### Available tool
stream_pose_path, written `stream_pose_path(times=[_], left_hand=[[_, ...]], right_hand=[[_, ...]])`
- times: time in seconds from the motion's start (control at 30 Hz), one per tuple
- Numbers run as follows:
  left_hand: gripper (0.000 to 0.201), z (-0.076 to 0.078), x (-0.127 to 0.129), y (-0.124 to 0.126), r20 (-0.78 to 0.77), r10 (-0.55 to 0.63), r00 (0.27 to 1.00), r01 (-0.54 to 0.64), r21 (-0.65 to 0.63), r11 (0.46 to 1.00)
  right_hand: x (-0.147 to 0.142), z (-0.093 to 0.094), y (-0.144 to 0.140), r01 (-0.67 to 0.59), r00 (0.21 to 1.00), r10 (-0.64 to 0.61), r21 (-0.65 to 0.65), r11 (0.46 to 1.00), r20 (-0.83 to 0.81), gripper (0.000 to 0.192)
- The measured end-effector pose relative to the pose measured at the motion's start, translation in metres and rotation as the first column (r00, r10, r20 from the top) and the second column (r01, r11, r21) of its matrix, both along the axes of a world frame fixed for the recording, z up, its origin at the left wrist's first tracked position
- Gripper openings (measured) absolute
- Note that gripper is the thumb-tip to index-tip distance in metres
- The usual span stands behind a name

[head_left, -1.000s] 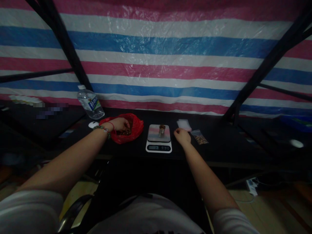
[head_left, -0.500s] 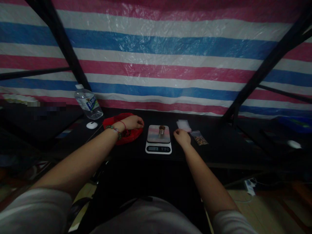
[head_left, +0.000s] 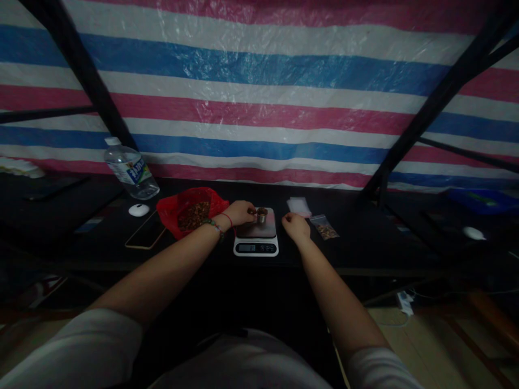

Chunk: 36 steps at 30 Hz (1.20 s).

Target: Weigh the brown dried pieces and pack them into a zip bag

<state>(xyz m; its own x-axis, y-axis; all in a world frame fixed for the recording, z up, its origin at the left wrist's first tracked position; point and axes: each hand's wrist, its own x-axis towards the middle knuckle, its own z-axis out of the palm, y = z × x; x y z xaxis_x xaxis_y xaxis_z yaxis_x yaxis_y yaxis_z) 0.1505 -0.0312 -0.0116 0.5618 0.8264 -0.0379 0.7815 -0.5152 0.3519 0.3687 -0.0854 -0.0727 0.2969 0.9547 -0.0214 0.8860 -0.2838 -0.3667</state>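
Observation:
My left hand (head_left: 243, 212) pinches what look like small brown pieces at its fingertips, just left of a small metal cup (head_left: 262, 217) with brown bits in it. The cup stands upright on the plate of a white digital scale (head_left: 256, 249), whose readout is too small to read. Left of the scale lies an open red plastic bag (head_left: 167, 209) full of brown dried pieces. On the table to the right of the scale rests my right hand (head_left: 297, 228), its fingers curled closed with nothing visible in them. A small clear zip bag (head_left: 325, 229) of similar pieces lies beside it.
Flat clear bags (head_left: 299, 207) lie stacked behind my right hand. To the left are a phone (head_left: 146, 233), a white computer mouse (head_left: 138, 210) and a large clear bottle (head_left: 133, 170). A striped plastic sheet (head_left: 259, 97) hangs behind the black table (head_left: 357, 243).
My left hand has moved right, out of the red bag and over to the cup on the scale. My right hand stays in its place. The view has shifted slightly.

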Motion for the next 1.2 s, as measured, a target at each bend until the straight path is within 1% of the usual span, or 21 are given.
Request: stream_pose_path(times=[0.23,0.37,0.43,0.5,0.6,0.73,0.83,0.93,1.0,1.1,1.13,1.2], left_hand=[[0.033,0.008,-0.001,-0.008,0.021,-0.041,0.999,0.042,-0.032,0.999],[0.031,0.014,-0.004,-0.01,0.042,-0.103,0.994,0.105,-0.052,0.993],[0.033,0.015,-0.007,-0.011,0.058,-0.111,0.992,0.114,-0.063,0.991],[0.039,0.014,-0.01,-0.011,0.079,-0.091,0.993,0.097,-0.078,0.992],[0.044,0.007,-0.015,-0.01,0.131,-0.055,0.99,0.068,-0.092,0.993],[0.046,-0.009,-0.02,-0.002,0.247,-0.004,0.969,0.037,-0.132,0.991],[0.043,-0.021,-0.02,0.003,0.329,0.064,0.942,-0.004,-0.179,0.984],[0.041,-0.026,-0.021,0.005,0.381,0.135,0.915,-0.048,-0.228,0.972],[0.04,-0.027,-0.022,0.007,0.379,0.147,0.914,-0.083,-0.18,0.98],[0.036,-0.028,-0.026,0.013,0.336,0.136,0.932,-0.131,-0.036,0.991],[0.035,-0.028,-0.027,0.016,0.319,0.137,0.938,-0.142,-0.007,0.99],[0.037,-0.028,-0.029,0.02,0.281,0.129,0.951,-0.135,0.0,0.991]], right_hand=[[-0.002,0.003,-0.002,-0.002,1.0,0.002,-0.007,1.0,0.014,0.033],[-0.002,0.005,-0.003,0.012,1.0,-0.012,-0.016,1.0,0.021,0.033],[-0.003,0.005,-0.002,0.019,1.0,-0.019,-0.02,1.0,0.017,0.033],[-0.003,0.004,-0.002,0.021,1.0,-0.02,-0.021,1.0,0.014,0.033],[-0.003,0.004,-0.001,0.014,1.0,-0.014,-0.02,1.0,0.017,0.033],[-0.003,0.004,-0.001,0.009,1.0,-0.009,-0.012,1.0,0.018,0.033],[-0.003,0.004,-0.002,0.014,1.0,-0.013,-0.017,1.0,0.018,0.034],[-0.002,0.004,-0.002,0.013,1.0,-0.013,-0.018,1.0,0.012,0.034],[-0.002,0.003,-0.001,0.012,1.0,-0.012,-0.013,1.0,0.01,0.033],[-0.002,0.002,-0.001,0.013,1.0,-0.013,-0.004,1.0,0.017,0.032],[-0.002,0.002,-0.001,0.015,1.0,-0.014,-0.006,1.0,0.02,0.032],[-0.002,0.003,-0.002,0.012,1.0,-0.012,-0.01,1.0,0.022,0.032]])
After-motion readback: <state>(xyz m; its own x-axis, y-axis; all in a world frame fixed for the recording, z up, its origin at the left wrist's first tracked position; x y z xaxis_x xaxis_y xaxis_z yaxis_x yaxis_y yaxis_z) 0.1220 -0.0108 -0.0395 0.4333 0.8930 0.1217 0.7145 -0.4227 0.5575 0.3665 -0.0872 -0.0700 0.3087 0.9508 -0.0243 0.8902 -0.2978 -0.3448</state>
